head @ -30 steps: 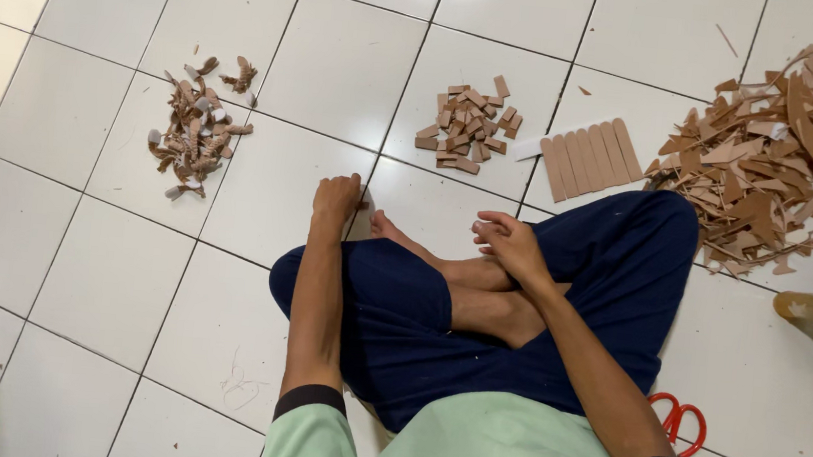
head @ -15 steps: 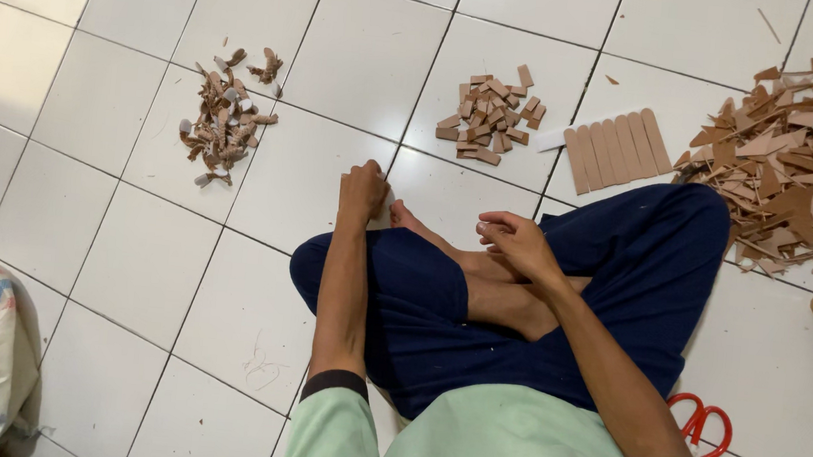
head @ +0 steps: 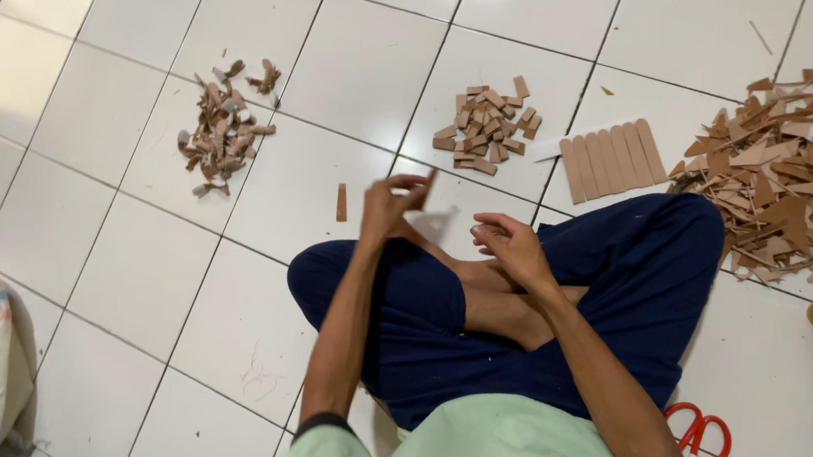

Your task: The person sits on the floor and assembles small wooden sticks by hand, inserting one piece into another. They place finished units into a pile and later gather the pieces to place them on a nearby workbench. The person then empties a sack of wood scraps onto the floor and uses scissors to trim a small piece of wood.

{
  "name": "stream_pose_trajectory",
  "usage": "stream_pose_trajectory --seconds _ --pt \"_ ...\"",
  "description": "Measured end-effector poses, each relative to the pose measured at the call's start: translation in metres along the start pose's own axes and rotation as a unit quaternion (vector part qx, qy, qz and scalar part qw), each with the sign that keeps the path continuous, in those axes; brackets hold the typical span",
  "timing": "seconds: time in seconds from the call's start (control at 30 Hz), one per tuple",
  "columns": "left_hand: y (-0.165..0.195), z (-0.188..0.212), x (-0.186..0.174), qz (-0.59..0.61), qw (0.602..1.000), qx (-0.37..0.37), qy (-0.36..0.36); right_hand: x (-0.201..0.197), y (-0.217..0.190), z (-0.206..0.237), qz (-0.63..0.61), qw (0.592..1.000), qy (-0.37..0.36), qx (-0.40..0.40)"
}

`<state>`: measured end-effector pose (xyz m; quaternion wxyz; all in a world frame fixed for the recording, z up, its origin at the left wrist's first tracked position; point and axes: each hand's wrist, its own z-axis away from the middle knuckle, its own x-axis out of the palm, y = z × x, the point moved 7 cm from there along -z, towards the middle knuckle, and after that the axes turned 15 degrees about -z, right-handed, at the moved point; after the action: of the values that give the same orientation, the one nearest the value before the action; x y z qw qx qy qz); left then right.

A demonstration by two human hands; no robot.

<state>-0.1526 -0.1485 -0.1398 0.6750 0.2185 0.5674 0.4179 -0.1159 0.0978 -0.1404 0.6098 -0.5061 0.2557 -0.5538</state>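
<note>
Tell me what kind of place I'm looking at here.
Likely a home or small workshop floor used for hand craft work: white floor tiles, sorted heaps of brown cut pieces, a row of strips, red-handled scissors. The person sits cross-legged, left hand lifting a pale piece.

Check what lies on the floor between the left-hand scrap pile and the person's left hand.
In the head view, one small brown strip lies alone on the white tiles between the curled scrap pile and the left hand.
</note>
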Motion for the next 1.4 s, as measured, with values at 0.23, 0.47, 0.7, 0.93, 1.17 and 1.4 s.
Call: stream_pose_trajectory --seconds 0.23,0.47,0.7,0.93,1.17,1.4 --pt "0.094 0.097 0.020 0.157 0.983 0.095 0.006 0.002 -0.053 0.003 -0.041 0.992 -0.024 -0.120" --pt "0.122 0.121 0.010 0.132 0.985 0.104 0.033 0.008 -0.096 0.025 -0.016 0.986 -0.015 -0.164" --pt "0.127 0.126 0.014 0.288 0.953 0.099 -0.004 0.031 -0.156 0.072 0.191 0.875 -0.023 -0.444" --pt "0.167 0.144 -0.011 0.218 0.948 0.233 0.012 0.036 -0.194 0.095 0.176 0.885 -0.023 -0.430" --pt "0.191 0.170 -0.026 0.119 0.936 0.324 0.074 0.047 -0.216 0.120 0.206 0.860 -0.078 -0.460" --pt "0.198 0.183 -0.033 0.086 0.928 0.345 0.113 0.048 -0.217 0.126 0.221 0.861 -0.067 -0.454"
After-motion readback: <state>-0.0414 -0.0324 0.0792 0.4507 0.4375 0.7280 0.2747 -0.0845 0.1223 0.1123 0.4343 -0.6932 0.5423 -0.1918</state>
